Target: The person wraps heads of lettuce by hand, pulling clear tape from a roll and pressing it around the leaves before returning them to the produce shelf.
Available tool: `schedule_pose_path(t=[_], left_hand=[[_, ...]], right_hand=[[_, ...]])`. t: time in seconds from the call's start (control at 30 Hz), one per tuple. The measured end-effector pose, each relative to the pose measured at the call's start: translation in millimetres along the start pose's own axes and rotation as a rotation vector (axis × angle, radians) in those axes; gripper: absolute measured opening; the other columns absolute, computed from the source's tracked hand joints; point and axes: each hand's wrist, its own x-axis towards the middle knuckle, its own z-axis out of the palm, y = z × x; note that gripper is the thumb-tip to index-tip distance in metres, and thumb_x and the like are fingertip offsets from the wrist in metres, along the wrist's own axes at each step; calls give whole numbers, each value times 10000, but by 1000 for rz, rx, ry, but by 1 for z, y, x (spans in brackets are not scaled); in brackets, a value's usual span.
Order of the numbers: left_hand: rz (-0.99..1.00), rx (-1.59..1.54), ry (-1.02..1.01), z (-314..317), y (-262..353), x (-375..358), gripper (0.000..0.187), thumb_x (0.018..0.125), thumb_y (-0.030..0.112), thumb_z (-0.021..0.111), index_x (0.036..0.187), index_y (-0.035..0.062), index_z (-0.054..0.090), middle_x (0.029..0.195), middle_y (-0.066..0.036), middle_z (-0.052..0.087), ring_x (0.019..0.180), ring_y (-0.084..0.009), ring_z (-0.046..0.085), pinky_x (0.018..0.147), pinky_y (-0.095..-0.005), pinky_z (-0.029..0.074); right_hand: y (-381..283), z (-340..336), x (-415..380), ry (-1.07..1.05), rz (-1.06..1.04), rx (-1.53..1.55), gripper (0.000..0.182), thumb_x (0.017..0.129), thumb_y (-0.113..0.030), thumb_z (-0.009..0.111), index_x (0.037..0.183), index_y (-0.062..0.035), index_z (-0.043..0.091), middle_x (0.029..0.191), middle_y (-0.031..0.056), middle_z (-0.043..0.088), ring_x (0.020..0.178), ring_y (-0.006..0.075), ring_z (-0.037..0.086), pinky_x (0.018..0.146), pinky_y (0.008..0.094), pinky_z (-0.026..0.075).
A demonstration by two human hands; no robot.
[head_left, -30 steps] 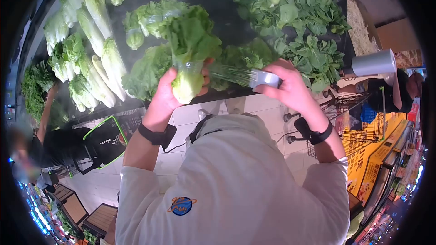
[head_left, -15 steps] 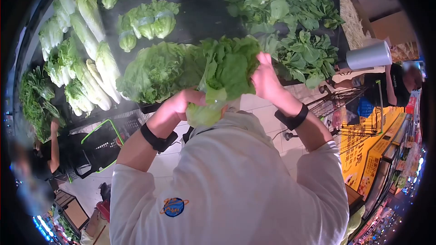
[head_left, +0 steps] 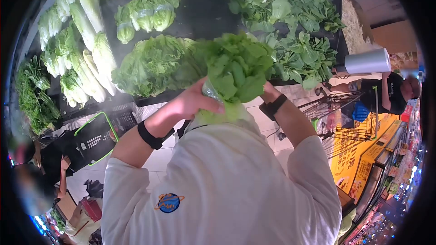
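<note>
A leafy green lettuce (head_left: pixel 238 66) hangs upright before my chest, over the front edge of the shelf. My left hand (head_left: pixel 198 102) is wrapped round its pale lower part, where a clear shiny band or film shows. My right hand (head_left: pixel 270 91) is on the lettuce's far right side, with its fingers hidden behind the leaves. Just left of it, a pile of loose lettuce (head_left: pixel 154 66) lies on the dark shelf (head_left: pixel 204 13).
Long pale cabbages (head_left: pixel 104 59) and banded lettuces (head_left: pixel 154 13) lie left; dark leafy greens (head_left: pixel 304 52) lie right. A plastic bag roll (head_left: pixel 368 61), a cart (head_left: pixel 345 113) and a person (head_left: pixel 396 91) are at right. A green-rimmed cart (head_left: pixel 97 140) and other people stand left.
The lettuce has turned and tipped, so its leafy top now faces me. My right hand has moved down and behind the leaves. At left, another person's hand has come into view.
</note>
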Motion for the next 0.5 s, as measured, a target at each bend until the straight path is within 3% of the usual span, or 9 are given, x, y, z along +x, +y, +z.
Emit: schedule_pose_path(t=[0.1, 0.17, 0.2, 0.23, 0.27, 0.33, 0.37, 0.43, 0.5], left_hand=[[119, 37, 55, -5, -8, 0, 739, 687, -80, 731, 1362, 24, 449, 1212, -92, 608, 1101, -204, 581, 944, -352, 470], [177, 90, 90, -10, -1, -1, 741, 660, -74, 743, 1343, 17, 470, 1184, -93, 623, 1067, -210, 600, 927, -352, 481], [296, 156, 18, -17, 7, -4, 713, 645, -53, 734, 1314, -2, 492, 1152, -108, 635, 1031, -227, 619, 907, -358, 495], [421, 228, -57, -25, 20, -4, 688, 630, -32, 725, 1285, -20, 514, 1120, -124, 647, 995, -243, 637, 888, -364, 510], [434, 247, -62, -31, 35, -1, 688, 630, -32, 725, 1285, -20, 514, 1120, -124, 647, 995, -243, 637, 888, -364, 510], [534, -77, -121, -33, 45, -5, 593, 684, 127, 707, 1223, -61, 545, 1094, -192, 637, 952, -275, 647, 787, -350, 547], [527, -74, -120, -33, 49, -10, 593, 684, 127, 707, 1223, -61, 545, 1094, -192, 637, 952, -275, 647, 787, -350, 547], [531, 67, 42, -31, 62, -15, 599, 701, 222, 677, 1209, -66, 541, 1053, -209, 640, 906, -281, 657, 760, -349, 558], [475, 108, 126, -18, 66, -17, 613, 705, 254, 675, 1209, -67, 540, 1058, -208, 640, 901, -280, 660, 762, -352, 561]], right_hand=[[14, 17, -9, -7, -199, -193, 353, 840, -294, 635, 1144, -115, 652, 1170, 53, 625, 1035, 282, 544, 857, 410, 397], [52, 49, -34, -62, -131, -127, 341, 817, -317, 657, 1095, -120, 666, 1152, 48, 628, 1027, 274, 544, 836, 410, 403], [63, 63, -47, -123, -59, -54, 331, 793, -340, 679, 1045, -126, 680, 1134, 42, 631, 1019, 265, 545, 815, 410, 409], [54, 61, -52, -236, 3, -174, 336, 760, -369, 704, 995, -129, 685, 1066, 42, 646, 997, 277, 551, 817, 429, 410], [46, 60, -51, -219, -62, -420, 348, 751, -389, 714, 987, -135, 691, 1008, 45, 660, 982, 284, 563, 822, 437, 415], [19, 41, -44, -369, 148, -517, 349, 775, -395, 711, 1003, -132, 694, 971, 52, 667, 955, 281, 575, 837, 435, 414], [20, 38, -49, -365, 152, -511, 349, 775, -395, 711, 1003, -132, 694, 971, 52, 667, 955, 281, 575, 837, 435, 414], [23, 25, -51, -204, 166, -492, 399, 777, -235, 745, 1145, -130, 633, 874, 47, 666, 924, 247, 582, 833, 427, 404], [14, 7, -47, -180, 271, -381, 424, 786, -242, 742, 1175, -127, 617, 820, 34, 657, 855, 235, 585, 826, 419, 402]])
